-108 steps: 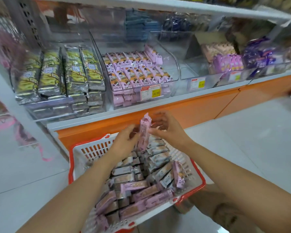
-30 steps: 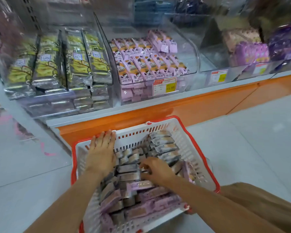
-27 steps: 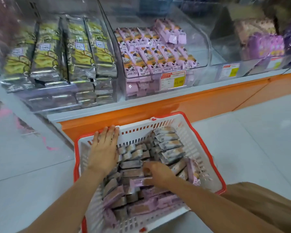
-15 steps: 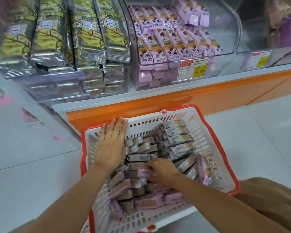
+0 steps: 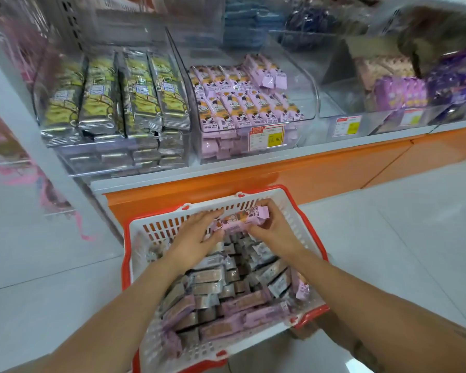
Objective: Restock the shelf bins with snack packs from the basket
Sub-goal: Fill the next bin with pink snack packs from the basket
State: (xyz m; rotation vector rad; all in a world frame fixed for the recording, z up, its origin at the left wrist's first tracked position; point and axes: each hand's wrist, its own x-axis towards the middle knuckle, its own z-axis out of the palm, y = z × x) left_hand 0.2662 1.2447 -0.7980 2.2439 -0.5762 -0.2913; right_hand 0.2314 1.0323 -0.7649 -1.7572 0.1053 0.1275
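- A pink snack pack [image 5: 240, 219] is held sideways between both hands, just above the far end of the basket.
- The right end of the pack is wrapped by the right hand [image 5: 275, 232]. Its grip is clamped on the pack, with the fingers curled over the top edge.
- The left end is pinched by the left hand [image 5: 197, 238], with the thumb below and the fingers laid along the top (these fingers are nearly straight, yet the grip is closed on the pack).
- Under the hands a white basket [image 5: 156, 227] with a red rim is seen, set low in front of the shelf, with pale floor tiles [image 5: 38, 292] around it.
- The basket is filled with many more snack packs [image 5: 226, 297], pink and grey, mostly laid flat in rows. One pink pack [image 5: 301, 288] is stood up against the right wall.
- Past the basket, an orange base [image 5: 307, 179] is seen, and a white shelf edge [image 5: 226, 168] above it.
- On the shelf, a clear bin [image 5: 304, 98] is stocked with the same kind of pink packs, laid in sloping rows, with a few piled at the back.
- A price tag [image 5: 267, 137] is stuck on the front of that bin.
- In the bin to the left, long silver and yellow packs [image 5: 113, 100] are lined up side by side.
- To the right, more clear bins [image 5: 388, 87] are filled with purple and pale packs (too blurred to read).
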